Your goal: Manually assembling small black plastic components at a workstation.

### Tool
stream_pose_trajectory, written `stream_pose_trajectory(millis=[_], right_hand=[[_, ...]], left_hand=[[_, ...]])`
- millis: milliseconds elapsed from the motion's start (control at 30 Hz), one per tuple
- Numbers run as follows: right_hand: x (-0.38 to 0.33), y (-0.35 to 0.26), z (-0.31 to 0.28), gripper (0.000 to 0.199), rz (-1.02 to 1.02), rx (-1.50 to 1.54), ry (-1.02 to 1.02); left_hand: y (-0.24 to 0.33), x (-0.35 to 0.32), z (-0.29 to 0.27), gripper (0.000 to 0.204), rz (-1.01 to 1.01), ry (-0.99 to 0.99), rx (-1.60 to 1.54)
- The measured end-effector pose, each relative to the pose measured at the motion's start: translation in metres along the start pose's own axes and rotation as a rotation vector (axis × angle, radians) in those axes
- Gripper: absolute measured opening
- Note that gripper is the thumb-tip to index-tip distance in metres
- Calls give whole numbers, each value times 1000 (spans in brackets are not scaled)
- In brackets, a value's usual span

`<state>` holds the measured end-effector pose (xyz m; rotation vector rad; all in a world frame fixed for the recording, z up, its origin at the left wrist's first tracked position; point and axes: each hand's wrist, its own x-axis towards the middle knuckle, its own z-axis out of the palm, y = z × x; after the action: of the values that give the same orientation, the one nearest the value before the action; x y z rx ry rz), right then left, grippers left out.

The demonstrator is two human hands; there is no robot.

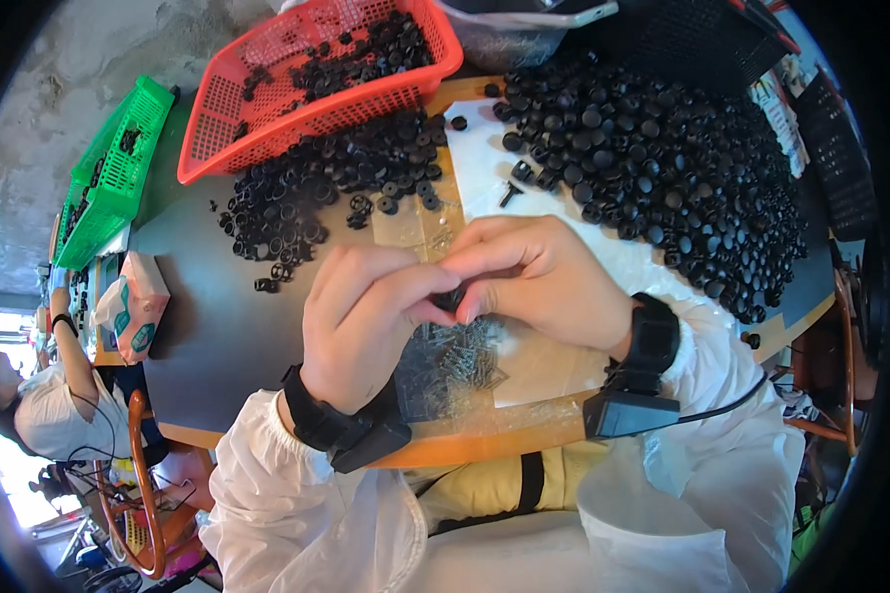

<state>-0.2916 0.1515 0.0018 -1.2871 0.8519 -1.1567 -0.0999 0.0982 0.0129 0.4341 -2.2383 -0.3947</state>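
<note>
left hand (356, 321): mid-frame, fingertips closed on black part (449, 297)
right hand (544, 282): same part, thumb and finger pinched
black caps (653, 168): heaped upper right

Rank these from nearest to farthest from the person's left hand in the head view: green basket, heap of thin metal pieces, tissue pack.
From the left hand:
1. Heap of thin metal pieces: just to its right, on the table.
2. Tissue pack: to its left, near the table's left edge.
3. Green basket: farther off, upper left.
</note>
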Motion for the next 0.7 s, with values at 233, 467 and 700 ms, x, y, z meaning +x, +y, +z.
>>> stream_pose_trajectory(millis=[233, 467, 700], right_hand=[[-2, 3, 8, 24, -4, 37, 64], [0, -43, -26, 27, -285, -928, 185], [-47, -89, -143, 31, 10, -1586, 766]], left_hand=[[3, -8, 1, 42, -43, 9, -113], [-10, -5, -6, 26, -77, 168, -156], [-33, -3, -15, 16, -464, 563, -474]])
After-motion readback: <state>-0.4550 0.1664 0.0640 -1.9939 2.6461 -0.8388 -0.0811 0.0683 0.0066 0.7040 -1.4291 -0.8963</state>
